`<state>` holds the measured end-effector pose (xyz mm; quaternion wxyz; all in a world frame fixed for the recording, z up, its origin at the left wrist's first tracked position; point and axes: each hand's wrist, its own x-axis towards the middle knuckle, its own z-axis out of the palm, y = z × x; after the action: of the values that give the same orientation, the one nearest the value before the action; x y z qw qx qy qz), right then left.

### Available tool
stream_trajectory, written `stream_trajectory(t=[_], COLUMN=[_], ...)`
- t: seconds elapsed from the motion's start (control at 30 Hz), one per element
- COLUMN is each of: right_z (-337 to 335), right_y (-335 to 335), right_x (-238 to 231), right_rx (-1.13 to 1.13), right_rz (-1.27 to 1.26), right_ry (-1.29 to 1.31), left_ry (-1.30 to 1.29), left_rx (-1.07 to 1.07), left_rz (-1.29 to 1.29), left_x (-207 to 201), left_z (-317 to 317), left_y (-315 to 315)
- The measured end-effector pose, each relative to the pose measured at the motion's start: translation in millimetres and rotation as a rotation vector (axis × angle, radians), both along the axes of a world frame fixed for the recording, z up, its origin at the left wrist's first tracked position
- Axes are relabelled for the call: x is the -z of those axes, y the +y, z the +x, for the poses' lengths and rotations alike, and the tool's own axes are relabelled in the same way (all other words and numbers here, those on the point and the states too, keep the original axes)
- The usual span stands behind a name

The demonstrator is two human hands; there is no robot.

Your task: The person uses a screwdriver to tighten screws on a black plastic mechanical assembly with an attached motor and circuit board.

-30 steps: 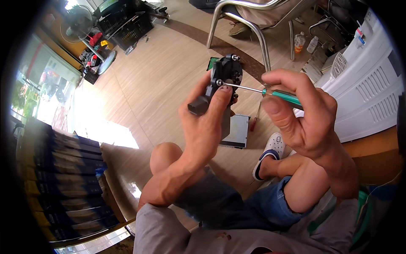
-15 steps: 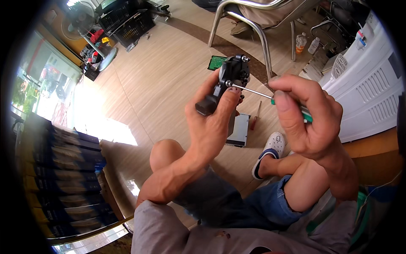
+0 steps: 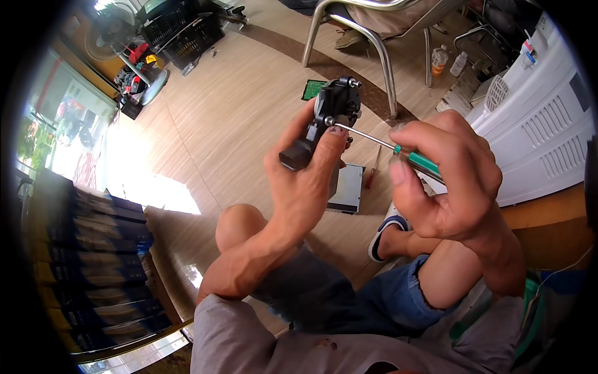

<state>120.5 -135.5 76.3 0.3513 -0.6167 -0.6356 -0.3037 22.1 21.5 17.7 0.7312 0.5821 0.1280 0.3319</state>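
My left hand (image 3: 302, 171) is wrapped round a black plastic mechanical part (image 3: 339, 103) with short metal posts and a stubby black cylinder at its near end. The thumb lies along its near side. In my right hand (image 3: 458, 181), a screwdriver (image 3: 417, 163) with a green handle is pinched between thumb and forefinger. Its thin metal shaft points left, and the tip reaches the part beside a metal post near my left thumb. Whether the tip sits in a screw is too small to tell. My fingers cover the handle's rear end.
On the floor lie a green circuit board (image 3: 313, 89), a flat silver metal box (image 3: 346, 190) and a red-handled screwdriver (image 3: 372, 171). A metal-framed chair (image 3: 383, 56) stands ahead, with a person's foot by it. To the right is a white appliance (image 3: 548, 124); stacked boxes (image 3: 99, 268) rise at left.
My right thumb and forefinger have spread a little and shifted on the handle, so more green shows. The part and both hands sit slightly further left in view.
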Motion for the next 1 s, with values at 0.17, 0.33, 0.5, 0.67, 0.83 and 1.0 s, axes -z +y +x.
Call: stream_trajectory(t=[0.17,0.33,0.5,0.67,0.83,1.0], right_z=[-2.9,-8.3,-3.9,-8.1,-6.5,-6.4], right_y=[-3.9,-1.7,-1.7,-0.6,-2.6,2.5], right_x=[3.6,6.8,1.8,7.1,-3.0,2.8], right_rx=[-0.022,-0.010,-0.066,-0.045,-0.083,-0.082], right_rz=[-0.050,0.039,0.037,0.141,0.031,0.125], right_ry=[0.053,-0.012,-0.060,-0.098,0.000,-0.125], left_ry=[0.004,-0.001,-0.005,0.003,-0.006,-0.001], left_rx=[0.001,-0.006,-0.011,0.007,-0.021,-0.030], left_rz=[0.031,0.092,0.101,0.102,0.113,0.120], left_x=[-1.9,0.0,0.3,0.0,-2.2,-1.8], left_z=[-3.5,-2.7,-2.2,-3.3,-3.3,-4.3], left_y=[0.8,-1.2,-2.5,-4.6,-4.6,-3.3])
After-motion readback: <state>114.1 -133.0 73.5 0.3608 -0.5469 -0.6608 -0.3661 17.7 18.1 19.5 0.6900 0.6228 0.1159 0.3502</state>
